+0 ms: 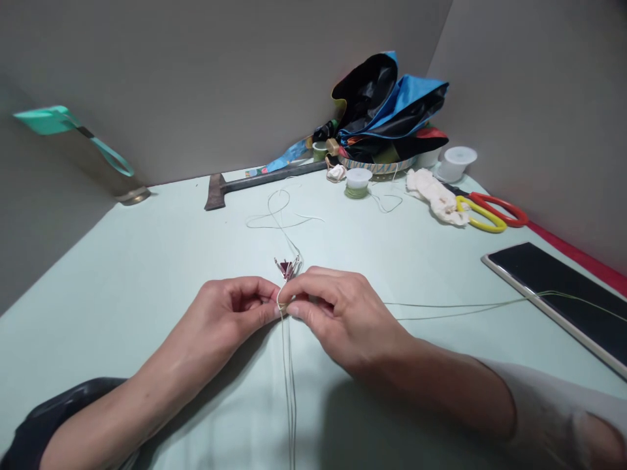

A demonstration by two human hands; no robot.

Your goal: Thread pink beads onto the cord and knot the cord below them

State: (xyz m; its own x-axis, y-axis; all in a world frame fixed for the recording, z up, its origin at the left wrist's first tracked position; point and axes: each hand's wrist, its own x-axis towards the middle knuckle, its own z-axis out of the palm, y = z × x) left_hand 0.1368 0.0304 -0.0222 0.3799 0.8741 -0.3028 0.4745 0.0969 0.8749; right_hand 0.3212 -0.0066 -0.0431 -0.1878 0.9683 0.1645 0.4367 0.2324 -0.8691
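Note:
Over the middle of the pale table, my left hand [238,307] and my right hand [343,310] meet with fingertips almost touching. Each is closed in a pinch on thin pale green cord [289,378], which forms a small loop between them. Several strands run from the fingertips toward the near edge, and others stretch out to the right past my right hand. Just beyond the fingers lies a small piece with a dark red triangle and silvery parts [287,266], apparently joined to the cord. More cord [279,222] lies in loose curls behind it. My fingers hide the crossing point.
At the back lie a hammer-like tool [215,191], a green thread spool [357,183] and a blue-black pouch [392,111]. To the right are a crumpled white cloth [438,197], red-and-yellow-handled scissors [490,212], a white spool [458,163] and a phone [563,287] with cord across it.

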